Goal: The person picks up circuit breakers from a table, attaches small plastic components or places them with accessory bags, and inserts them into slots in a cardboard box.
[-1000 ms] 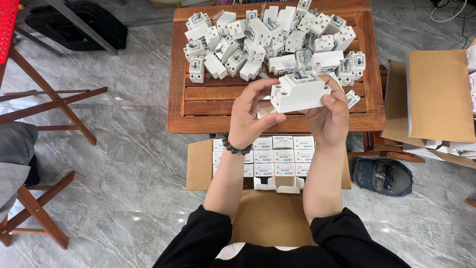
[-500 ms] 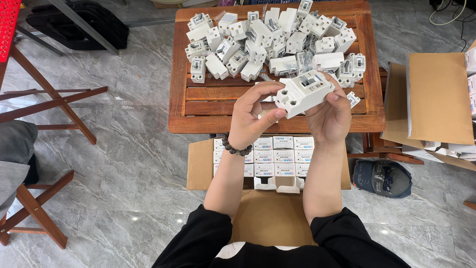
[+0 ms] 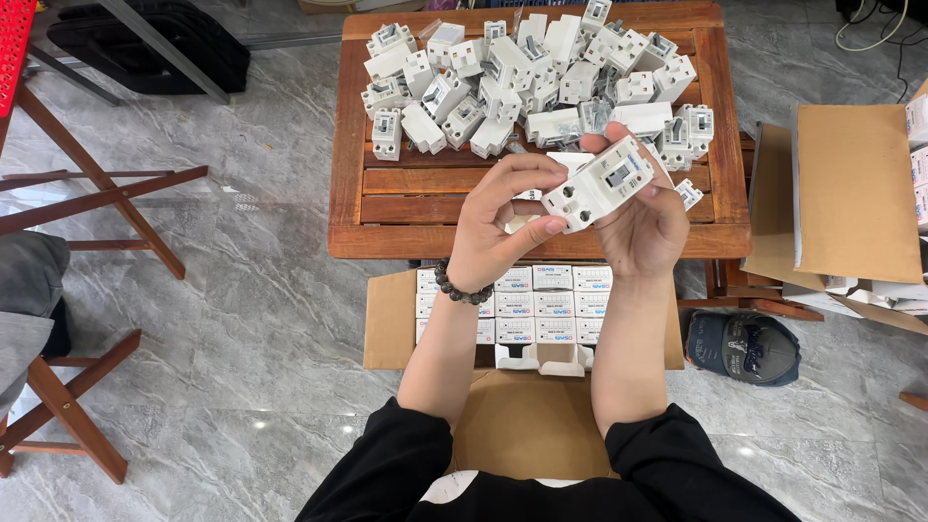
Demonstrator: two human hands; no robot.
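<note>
My left hand (image 3: 498, 227) and my right hand (image 3: 646, 217) are raised over the near edge of a low wooden slatted table (image 3: 387, 208). Together they grip one white circuit breaker (image 3: 599, 184), tilted, its switch face up. A small white box flap shows behind my left fingers. A bead bracelet sits on my left wrist. A heap of several white circuit breakers (image 3: 522, 77) covers the far half of the table.
An open cardboard box (image 3: 387, 319) with rows of small white cartons (image 3: 541, 304) stands on the floor under my arms. More cardboard boxes (image 3: 855, 188) lie at the right, a dark cap (image 3: 744, 348) beside them. Wooden folding stands (image 3: 87, 193) are at the left.
The breaker has been turned in my hands, from lying flat with its long side up to tilted with its switch face visible. My hands stay at the same spot.
</note>
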